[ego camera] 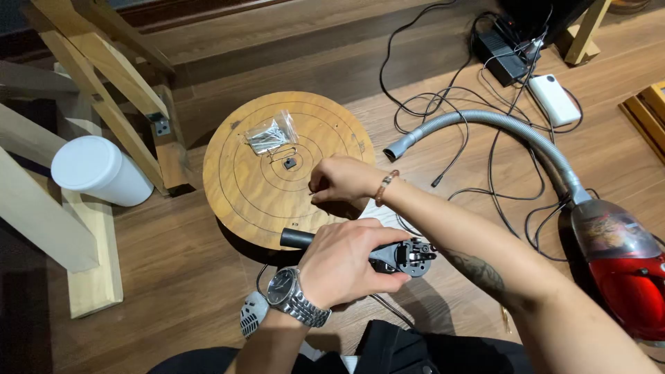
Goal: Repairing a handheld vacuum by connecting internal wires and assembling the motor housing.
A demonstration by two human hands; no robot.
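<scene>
- Head view, nearest the person: the left hand (346,263), a metal wristwatch (294,298) on its wrist, is wrapped tightly around a black power tool (398,255). The tool's handle end pokes out to the left of the fist, and its working head shows to the right.
- Just beyond it, the right hand (341,181), with a beaded bracelet (385,187) at the wrist, rests on the round wooden disc (277,173). Its fingertips are pinched together on something too small to make out.
- The disc lies flat on the wooden floor (173,263) in the middle of the scene, marked with concentric rings. On its far part sit a clear bag of small metal parts (271,133) and a small dark piece (289,163).
- To the left stand a white cylindrical container (97,170) and pale wooden frame beams (104,76).
- To the right lies a red vacuum cleaner (623,266), its grey hose (499,128) curving towards the disc.
- Farthest, at the upper right, tangled black cables (443,97) run to a black box (500,54) and a white power bank (554,99).
</scene>
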